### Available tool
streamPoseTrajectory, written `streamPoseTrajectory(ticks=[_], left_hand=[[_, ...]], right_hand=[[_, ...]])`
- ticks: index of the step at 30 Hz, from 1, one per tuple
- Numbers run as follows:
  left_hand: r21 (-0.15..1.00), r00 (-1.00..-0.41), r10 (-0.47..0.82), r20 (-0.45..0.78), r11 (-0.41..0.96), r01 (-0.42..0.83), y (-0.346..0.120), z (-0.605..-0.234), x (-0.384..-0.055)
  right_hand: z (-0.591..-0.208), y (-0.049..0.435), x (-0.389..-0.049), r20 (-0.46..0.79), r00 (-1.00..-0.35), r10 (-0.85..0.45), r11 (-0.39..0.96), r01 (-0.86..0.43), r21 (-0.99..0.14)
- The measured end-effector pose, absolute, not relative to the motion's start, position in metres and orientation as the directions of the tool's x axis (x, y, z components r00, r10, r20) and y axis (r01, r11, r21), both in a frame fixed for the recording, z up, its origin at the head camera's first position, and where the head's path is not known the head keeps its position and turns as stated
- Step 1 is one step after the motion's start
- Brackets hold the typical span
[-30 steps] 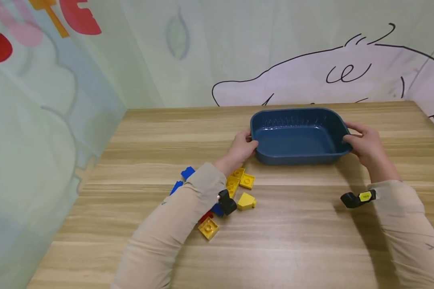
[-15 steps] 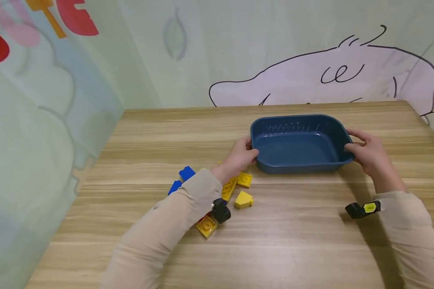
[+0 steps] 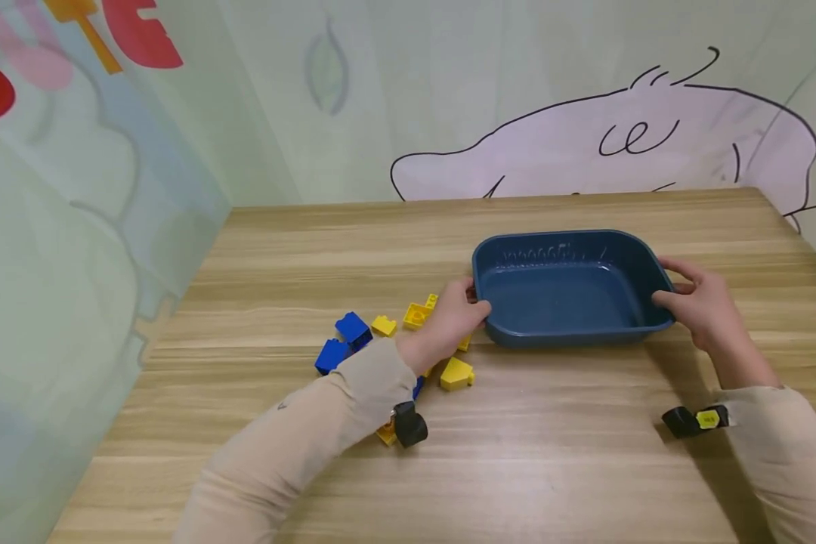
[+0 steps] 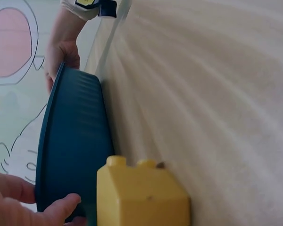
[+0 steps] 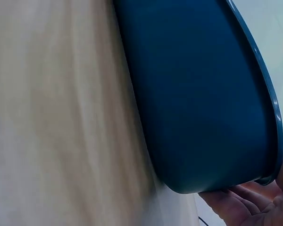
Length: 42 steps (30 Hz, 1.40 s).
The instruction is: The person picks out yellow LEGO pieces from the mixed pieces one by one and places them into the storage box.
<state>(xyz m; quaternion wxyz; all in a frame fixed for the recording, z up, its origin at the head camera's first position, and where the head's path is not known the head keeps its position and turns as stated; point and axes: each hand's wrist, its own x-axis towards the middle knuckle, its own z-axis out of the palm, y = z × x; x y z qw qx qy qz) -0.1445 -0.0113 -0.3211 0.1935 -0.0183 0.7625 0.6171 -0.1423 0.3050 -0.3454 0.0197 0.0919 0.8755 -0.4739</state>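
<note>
A dark blue rectangular bin (image 3: 564, 298) with rounded corners and a bare inside sits low over the wooden table, held from both ends. My left hand (image 3: 452, 317) grips its left end, thumb over the rim. At the opposite end my right hand (image 3: 703, 306) holds the rim the same way, its fingers (image 5: 245, 200) around the outer wall. Beside and under my left forearm lie toy building bricks: two blue bricks (image 3: 343, 344), a small yellow brick (image 3: 384, 326) and a yellow sloped brick (image 3: 457, 375). That sloped brick (image 4: 141, 195) looms large before the bin in the left wrist view.
The wooden table (image 3: 551, 453) meets a pale printed wall (image 3: 408, 98) at the back and another on the left. Further bricks are partly hidden beneath the left sleeve (image 3: 313, 431). Each wrist wears a small black camera (image 3: 410, 425).
Both hands have drawn the bin nearer to me across the table, keeping their grip on its ends. The forearms have come back with it, uncovering more of the blue and yellow bricks.
</note>
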Motion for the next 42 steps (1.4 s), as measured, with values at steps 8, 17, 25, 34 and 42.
streamPoseTrajectory(ticks=[8,17,25,34,42], left_hand=[[0.942,-0.927,0.26,-0.269,0.27,-0.198,-0.013,-0.324,-0.13],[0.948,-0.924,0.304,-0.231,0.284,-0.144,-0.018,-0.329,-0.115],[0.94,-0.921,0.309,-0.236,0.314,-0.136,-0.021,-0.33,-0.1],[0.948,-0.915,0.328,-0.234,0.285,-0.141,-0.023,-0.328,-0.086],[0.95,-0.911,0.324,-0.253,0.261,-0.171,-0.024,-0.327,-0.07]], right_hand=[[-0.345,0.306,-0.125,-0.11,-0.984,0.138,0.562,0.17,-0.81],[-0.347,0.304,-0.109,-0.064,-0.99,0.127,0.571,0.126,-0.811],[-0.349,0.304,-0.094,-0.041,-0.993,0.11,0.585,0.098,-0.805],[-0.353,0.306,-0.082,-0.041,-0.993,0.107,0.587,0.096,-0.804],[-0.356,0.304,-0.067,-0.019,-0.99,0.138,0.603,0.099,-0.792]])
